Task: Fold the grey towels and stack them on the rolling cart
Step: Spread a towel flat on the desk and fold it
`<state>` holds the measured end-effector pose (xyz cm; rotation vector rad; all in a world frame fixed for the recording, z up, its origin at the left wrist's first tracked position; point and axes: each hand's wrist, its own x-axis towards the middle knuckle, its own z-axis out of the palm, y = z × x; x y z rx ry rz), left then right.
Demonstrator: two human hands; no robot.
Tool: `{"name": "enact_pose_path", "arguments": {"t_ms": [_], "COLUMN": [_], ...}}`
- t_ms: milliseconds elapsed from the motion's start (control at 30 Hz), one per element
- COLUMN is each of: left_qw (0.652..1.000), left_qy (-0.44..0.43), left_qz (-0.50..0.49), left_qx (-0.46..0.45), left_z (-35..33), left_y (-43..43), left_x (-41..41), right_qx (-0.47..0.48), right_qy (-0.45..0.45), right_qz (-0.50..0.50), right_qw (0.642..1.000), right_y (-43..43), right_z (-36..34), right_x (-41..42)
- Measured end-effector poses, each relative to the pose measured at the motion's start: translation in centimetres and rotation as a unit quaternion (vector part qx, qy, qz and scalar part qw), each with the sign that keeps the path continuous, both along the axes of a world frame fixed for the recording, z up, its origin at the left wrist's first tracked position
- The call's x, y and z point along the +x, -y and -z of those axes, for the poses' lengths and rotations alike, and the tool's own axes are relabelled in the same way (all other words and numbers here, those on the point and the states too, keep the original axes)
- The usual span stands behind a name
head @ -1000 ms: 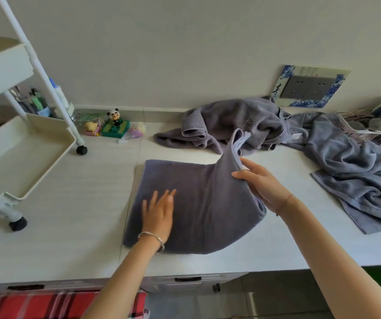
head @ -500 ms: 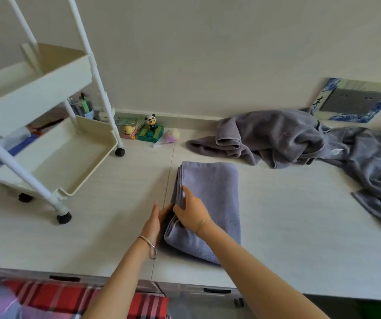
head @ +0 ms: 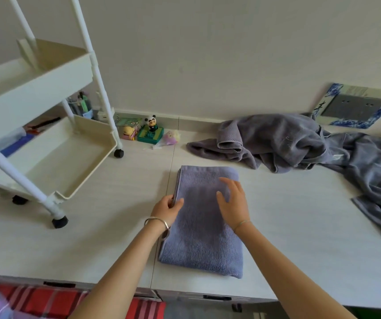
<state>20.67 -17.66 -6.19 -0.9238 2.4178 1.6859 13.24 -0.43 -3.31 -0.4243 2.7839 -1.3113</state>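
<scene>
On the worktop (head: 92, 238), centre: folded towel (head: 203, 245) lies flat, its long side running away from the person. Left hand (head: 166, 210) pinches the towel's left edge, thumb on top. Right hand (head: 233, 203) is over the upper face, fingers spread and relaxed; cannot tell whether it touches. Crumpled towels (head: 277, 143) are heaped at back right, apart from the folded one. Rolling cart (head: 35, 95) stands at left on the worktop. Panda figure (head: 152, 125) sits by the wall.

surface: white counter (head: 300, 226) | on it: folded towel (head: 203, 238); crumpled towels (head: 277, 143); rolling cart (head: 35, 93); small toys (head: 150, 132)
</scene>
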Motion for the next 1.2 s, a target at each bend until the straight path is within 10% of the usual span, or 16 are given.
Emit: {"name": "enact_pose_path", "arguments": {"t_ms": [300, 400, 633, 1200], "left_qw": [0.983, 0.99, 0.871, 0.884], "left_qy": [-0.179, -0.047, -0.129, -0.023], "left_qz": [-0.016, -0.024, 0.187, 0.174], "left_qx": [-0.046, -0.133, -0.435, -0.432], "left_z": [-0.7, 0.3, 0.9, 3.8], "left_y": [-1.1, -0.5, -3.2, -3.7], "left_x": [-3.1, -2.7, -4.6, -5.7], "right_qx": [0.154, 0.204, 0.208, 0.252], "right_qy": [0.015, 0.013, -0.013, -0.085], "right_qz": [-0.046, -0.065, -0.022, -0.048], "right_qw": [0.987, 0.977, 0.978, 0.963], "right_y": [-1.7, -2.0, -0.5, -3.0], "right_z": [3.7, 4.0, 3.2, 7.1], "right_x": [0.5, 0.5, -1.4, 3.3]}}
